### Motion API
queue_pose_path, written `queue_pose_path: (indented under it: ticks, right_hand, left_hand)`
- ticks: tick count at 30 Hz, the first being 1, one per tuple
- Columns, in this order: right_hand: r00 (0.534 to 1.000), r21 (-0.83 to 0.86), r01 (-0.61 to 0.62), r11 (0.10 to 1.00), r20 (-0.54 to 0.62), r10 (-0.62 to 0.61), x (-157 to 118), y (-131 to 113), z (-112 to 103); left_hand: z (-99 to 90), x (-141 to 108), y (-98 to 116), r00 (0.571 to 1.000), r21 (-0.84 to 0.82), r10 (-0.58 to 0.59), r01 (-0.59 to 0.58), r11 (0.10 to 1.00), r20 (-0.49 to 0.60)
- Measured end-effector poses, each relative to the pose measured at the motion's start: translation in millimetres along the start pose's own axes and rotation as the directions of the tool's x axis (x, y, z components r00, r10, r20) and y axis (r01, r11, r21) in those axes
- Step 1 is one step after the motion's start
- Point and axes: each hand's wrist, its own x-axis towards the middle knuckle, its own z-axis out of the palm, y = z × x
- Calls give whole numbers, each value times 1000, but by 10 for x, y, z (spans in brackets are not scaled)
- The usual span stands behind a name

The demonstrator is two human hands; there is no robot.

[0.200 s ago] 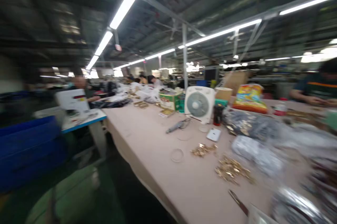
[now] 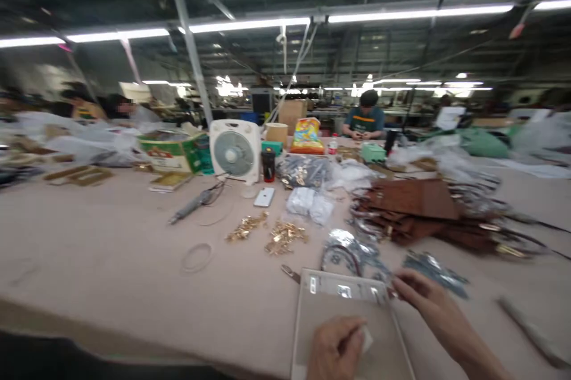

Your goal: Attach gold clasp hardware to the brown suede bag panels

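The board lies flat at the near edge of the desk, its sides running away from that edge. The left hand is over its middle, thumb and fingers pinched together on a small white piece. The right hand is at the board's far right corner, thumb and forefinger close together; whether they hold anything I cannot tell. The left hand is thus nearer the board's centre, the right nearer its far end.

The board looks smooth and glossy, with a clear rim and bright rectangular patches along its far end. Just beyond it, towards the desk's far edge, is a curved strap among crinkled, silvery film. A dark slim tool is beside its far left corner. Farther out are two heaps of shiny gold-coloured fittings, a thin pale ring and, to the right, flat brown pieces, leathery in look, stacked unevenly.
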Motion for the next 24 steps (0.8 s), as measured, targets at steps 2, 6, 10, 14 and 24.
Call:
queue_pose_path:
  ticks: [2, 6, 10, 14, 24]
  right_hand:
    - [999, 76, -29, 997, 43, 25, 36, 14, -28]
    - [997, 35, -24, 999, 71, 22, 131, 54, 42]
    - [984, -25, -32, 999, 177, 36, 144, 89, 89]
    - [968, -42, -63, 997, 240, 71, 174, 128, 118]
    - [947, -62, -50, 997, 314, 67, 198, 146, 191]
  left_hand:
    - [19, 53, -82, 993, 93, 119, -117, 989, -17]
    - [-37, 58, -81, 985, 178, 174, -175, 968, 24]
    - [-48, 48, -22, 980, 202, 188, -197, 959, 63]
    - [-28, 60, -24, 976, 205, 199, -214, 955, 92]
    - [-39, 60, -41, 978, 208, 171, -193, 959, 119]
